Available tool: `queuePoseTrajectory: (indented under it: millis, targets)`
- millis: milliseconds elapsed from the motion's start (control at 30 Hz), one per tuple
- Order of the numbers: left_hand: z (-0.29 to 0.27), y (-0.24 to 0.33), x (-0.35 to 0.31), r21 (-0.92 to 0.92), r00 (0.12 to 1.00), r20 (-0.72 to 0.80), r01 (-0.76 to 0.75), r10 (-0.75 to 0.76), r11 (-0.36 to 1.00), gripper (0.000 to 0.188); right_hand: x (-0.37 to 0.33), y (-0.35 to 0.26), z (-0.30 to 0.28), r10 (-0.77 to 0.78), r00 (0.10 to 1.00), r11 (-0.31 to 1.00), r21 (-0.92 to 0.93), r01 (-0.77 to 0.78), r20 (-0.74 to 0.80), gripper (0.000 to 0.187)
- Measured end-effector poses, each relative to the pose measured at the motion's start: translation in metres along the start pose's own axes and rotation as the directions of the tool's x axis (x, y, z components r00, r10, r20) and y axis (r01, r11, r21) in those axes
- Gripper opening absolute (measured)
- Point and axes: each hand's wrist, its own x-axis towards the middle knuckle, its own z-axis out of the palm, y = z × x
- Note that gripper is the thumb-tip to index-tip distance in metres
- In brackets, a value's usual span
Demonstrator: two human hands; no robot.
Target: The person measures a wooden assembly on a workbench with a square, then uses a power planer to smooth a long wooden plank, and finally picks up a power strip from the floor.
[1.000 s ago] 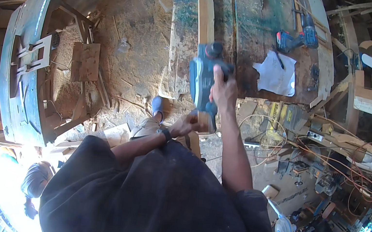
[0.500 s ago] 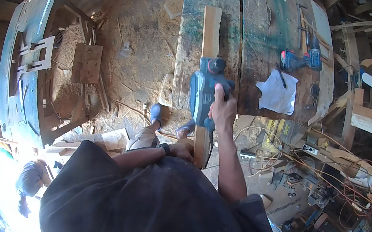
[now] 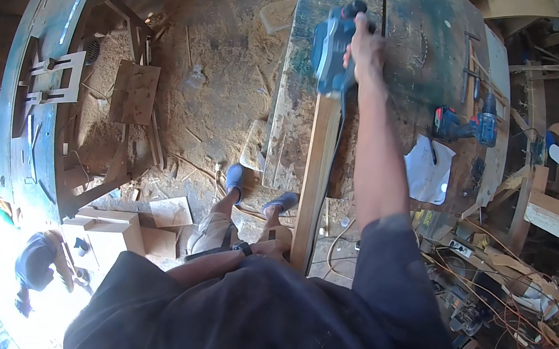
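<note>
A long strip of wood (image 3: 315, 180) lies lengthwise on the workbench (image 3: 293, 125), its near end reaching past the bench edge toward my body. On its far part sits a dark electric hand planer (image 3: 332, 54), with my right hand (image 3: 368, 52) wrapped round its handle and the arm stretched out. A black power cord (image 3: 335, 154) trails from the planer back along the strip. Close to my waist, my left hand (image 3: 271, 249) is beside the near end of the strip. Its fingers are mostly hidden, so its grip does not show.
Right of the planer, a blue cordless drill (image 3: 461, 125) and a white paper sheet (image 3: 428, 171) lie on the bench. Orange cables (image 3: 512, 309) tangle at the lower right. Another worktable (image 3: 40, 105) stands left. A person (image 3: 39, 264) is bent over at the lower left.
My right hand has pushed the planer away from me along the strip, and that arm is now extended. My left hand stays by the near end. The view has shifted slightly.
</note>
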Motion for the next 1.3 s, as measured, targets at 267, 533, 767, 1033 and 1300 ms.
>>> queuePoseTrajectory:
  millis: [267, 533, 767, 1033, 1300]
  targets:
    - [-0.003, 0.016, -0.005, -0.085, 1.000, -0.017, 0.010, -0.012, 0.996, 0.052, 0.058, -0.004, 0.010, -0.195, 0.981, 0.981, -0.007, 0.195, -0.020, 0.067]
    - [-0.004, 0.036, -0.002, -0.056, 0.996, 0.043, 0.079, -0.076, 0.995, 0.050, -0.087, 0.046, -0.036, -0.099, 0.982, 0.995, 0.029, 0.096, 0.162, 0.047]
    - [-0.016, 0.094, -0.003, 0.082, 0.962, 0.183, 0.190, -0.202, 0.978, 0.059, -0.223, 0.124, -0.087, -0.133, 0.988, 0.975, -0.166, 0.145, 0.082, 0.050]
    - [-0.017, 0.086, -0.004, 0.108, 0.972, 0.096, 0.203, -0.213, 0.973, 0.053, -0.170, 0.085, -0.060, -0.047, 0.990, 0.986, -0.150, 0.067, 0.135, 0.049]
    - [-0.019, 0.084, -0.009, 0.049, 0.970, 0.149, 0.185, -0.191, 0.981, 0.050, 0.010, 0.003, 0.004, -0.100, 0.987, 0.994, -0.038, 0.105, 0.126, 0.060]
